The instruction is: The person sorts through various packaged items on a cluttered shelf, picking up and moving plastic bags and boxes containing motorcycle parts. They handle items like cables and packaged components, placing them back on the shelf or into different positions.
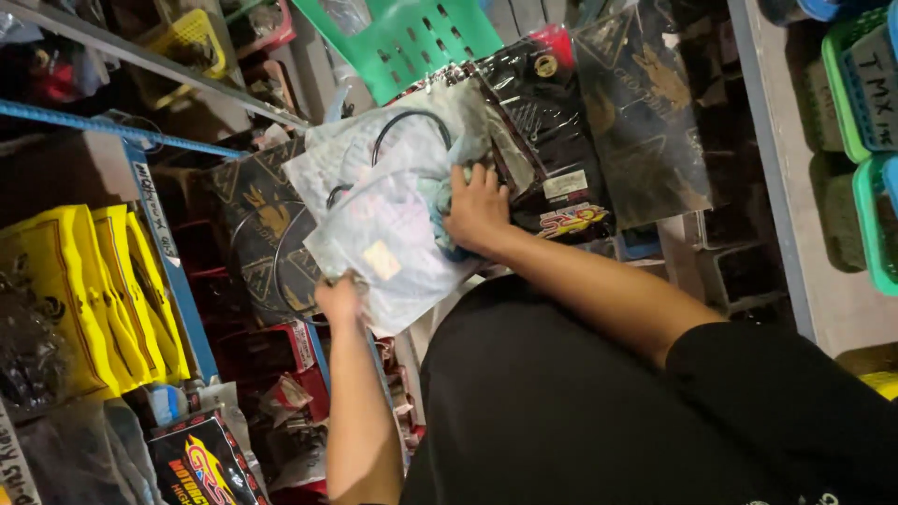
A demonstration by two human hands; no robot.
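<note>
A clear plastic packet [388, 238] holding a coiled black cable is held up in front of crowded shelving [168, 140]. Its lower corner is pinched between the closed fingers of the left hand [339, 297]; the right hand [477, 208] is pressed against the packet's right edge, fingers curled over a crumpled pale cloth [440, 201]. The step in hand appears to be wiping the packet. Black packets [552, 112] hang behind it, yellow packets [84, 290] lower left. A steady pinch is judged necessary while the cloth is drawn across.
</note>
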